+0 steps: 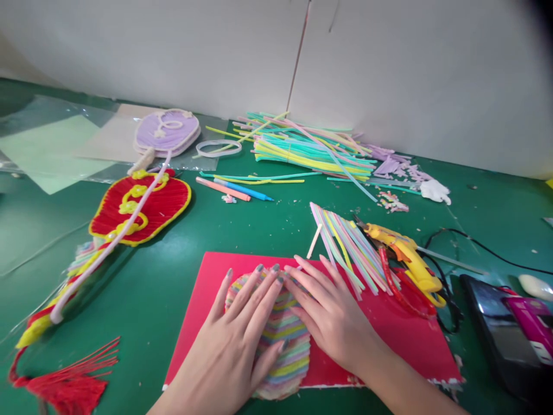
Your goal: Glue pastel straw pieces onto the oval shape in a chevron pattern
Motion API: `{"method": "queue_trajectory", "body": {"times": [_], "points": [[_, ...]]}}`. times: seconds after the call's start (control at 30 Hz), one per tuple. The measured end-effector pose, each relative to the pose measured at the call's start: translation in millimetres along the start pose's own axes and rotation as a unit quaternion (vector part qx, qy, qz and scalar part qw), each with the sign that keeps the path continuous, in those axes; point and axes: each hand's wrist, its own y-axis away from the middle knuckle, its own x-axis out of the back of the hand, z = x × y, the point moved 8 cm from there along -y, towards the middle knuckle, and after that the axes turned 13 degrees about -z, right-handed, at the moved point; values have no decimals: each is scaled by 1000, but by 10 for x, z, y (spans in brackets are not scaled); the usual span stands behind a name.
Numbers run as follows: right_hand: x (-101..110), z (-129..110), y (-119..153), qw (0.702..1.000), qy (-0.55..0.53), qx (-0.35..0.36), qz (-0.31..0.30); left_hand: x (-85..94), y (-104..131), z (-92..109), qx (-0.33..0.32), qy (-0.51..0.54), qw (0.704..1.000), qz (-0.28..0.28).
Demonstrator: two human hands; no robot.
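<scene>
On a red sheet (389, 340) lies a rounded panel of striped pastel strips (287, 351). My left hand (242, 328) rests flat on the panel's left and upper part, fingers spread and pointing up. From the right, my right hand (330, 311) lies over the panel's upper right edge with its fingers apart, their tips close to those of the left hand. Both hands cover much of the panel's top. Just beyond the right hand, a fan of loose pastel strips (349, 248) overlaps the sheet's back edge.
A yellow glue gun (410, 259) and red-handled pliers (395, 288) lie right of the strips, near a phone (496, 328). Behind are a strip pile (315, 150) and pens (242, 189). Red (147, 207) and purple (166, 129) fans and a red tassel (69, 392) are left.
</scene>
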Motion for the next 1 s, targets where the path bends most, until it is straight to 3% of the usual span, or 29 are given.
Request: {"method": "queue_trajectory", "body": {"times": [1.0], "points": [[-27,0,2,1000,-3,-6,-12,-23,-8,-58,37,77,996,-13]]}}
